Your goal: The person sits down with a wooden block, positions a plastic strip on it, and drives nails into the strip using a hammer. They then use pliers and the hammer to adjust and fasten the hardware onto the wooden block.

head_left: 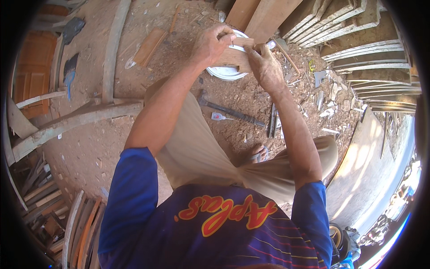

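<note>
Both arms reach forward over a round white bucket (227, 74). Above it is a light brown piece of wood (234, 58), with a narrower wooden strip (244, 41) along its far side and a white gap between them. My left hand (212, 46) is closed in a pinch at the left end of the wood; a small, thin dark thing shows below its fingertips, too small to name. My right hand (267, 69) grips the right end of the wood between thumb and fingers. Between my legs lie a hammer (230, 110) and a small white bottle (218, 116) with a narrow tip.
Dark metal bars (272, 120) lie right of the hammer. Boards (264, 20) lean beyond the bucket, with stacked curved wooden pieces (367, 49) at the right. A wooden beam (114, 54) and frame (76, 123) stand left. Wood chips litter the dirt floor (89, 157).
</note>
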Action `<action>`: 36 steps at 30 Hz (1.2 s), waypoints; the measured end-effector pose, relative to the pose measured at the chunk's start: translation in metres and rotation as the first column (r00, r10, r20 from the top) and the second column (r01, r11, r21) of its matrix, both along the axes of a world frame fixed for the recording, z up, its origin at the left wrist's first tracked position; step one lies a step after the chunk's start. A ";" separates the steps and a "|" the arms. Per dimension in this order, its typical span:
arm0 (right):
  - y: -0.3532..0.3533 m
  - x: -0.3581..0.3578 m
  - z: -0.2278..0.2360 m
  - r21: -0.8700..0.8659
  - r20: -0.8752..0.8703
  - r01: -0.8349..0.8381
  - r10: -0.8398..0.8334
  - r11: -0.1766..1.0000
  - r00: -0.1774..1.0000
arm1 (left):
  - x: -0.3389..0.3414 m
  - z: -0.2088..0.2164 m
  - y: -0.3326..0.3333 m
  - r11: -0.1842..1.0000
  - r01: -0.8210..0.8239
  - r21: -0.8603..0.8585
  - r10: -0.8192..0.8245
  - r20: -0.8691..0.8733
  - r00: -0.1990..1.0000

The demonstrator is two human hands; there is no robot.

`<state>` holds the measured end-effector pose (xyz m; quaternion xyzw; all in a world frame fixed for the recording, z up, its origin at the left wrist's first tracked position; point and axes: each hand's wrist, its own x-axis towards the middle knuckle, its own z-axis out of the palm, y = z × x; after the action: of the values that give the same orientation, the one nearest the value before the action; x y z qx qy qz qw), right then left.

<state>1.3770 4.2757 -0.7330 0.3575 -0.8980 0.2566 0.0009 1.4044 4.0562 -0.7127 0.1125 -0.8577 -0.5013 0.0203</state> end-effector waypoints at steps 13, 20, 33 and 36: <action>0.002 -0.003 -0.004 -0.034 -0.032 -0.011 0.010 0.999 0.999 | 0.000 0.001 0.004 0.991 -0.003 -0.135 0.002 -0.004 1.000; 0.001 -0.004 -0.005 -0.091 -0.055 -0.027 0.022 0.996 0.998 | 0.001 0.002 0.001 0.983 0.042 -0.180 -0.047 -0.021 0.999; 0.000 0.020 0.006 -0.061 -0.274 0.023 -0.039 0.998 0.961 | 0.011 -0.012 0.007 0.966 0.003 -0.260 -0.053 -0.188 0.981; 0.002 0.064 -0.008 0.121 0.026 -0.336 0.336 0.934 0.942 | 0.014 -0.012 0.006 0.967 0.005 -0.253 -0.063 -0.223 0.973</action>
<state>1.4407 4.2775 -0.7412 0.5044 -0.8378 0.1976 -0.0672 1.4188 4.0620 -0.7250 0.0355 -0.9079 -0.3988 0.1245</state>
